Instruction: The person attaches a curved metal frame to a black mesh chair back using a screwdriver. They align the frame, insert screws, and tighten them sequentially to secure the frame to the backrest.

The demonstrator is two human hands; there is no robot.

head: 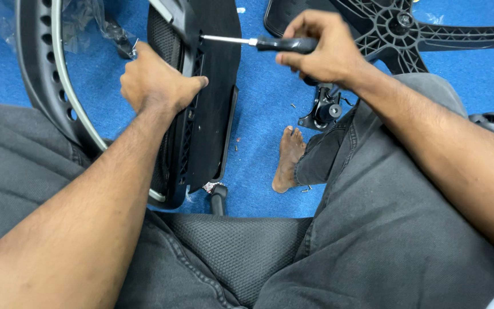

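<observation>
My left hand (pixel 156 82) grips the edge of a black chair backrest (pixel 212 114) that stands upright between my knees. Its ribbed plastic frame and mesh face me. My right hand (pixel 322 46) is closed around the black handle of a screwdriver (pixel 270 43). The metal shaft points left, and its tip touches the top of the backrest bracket (pixel 181 20). I sit on a dark mesh seat cushion (pixel 235 246).
A black star-shaped chair base (pixel 407 28) lies on the blue carpet (pixel 264 114) at the top right, with a caster (pixel 491 121) beside my right knee. A black metal mechanism (pixel 322 110) sits near my bare foot (pixel 288 157). Small screws are scattered on the carpet.
</observation>
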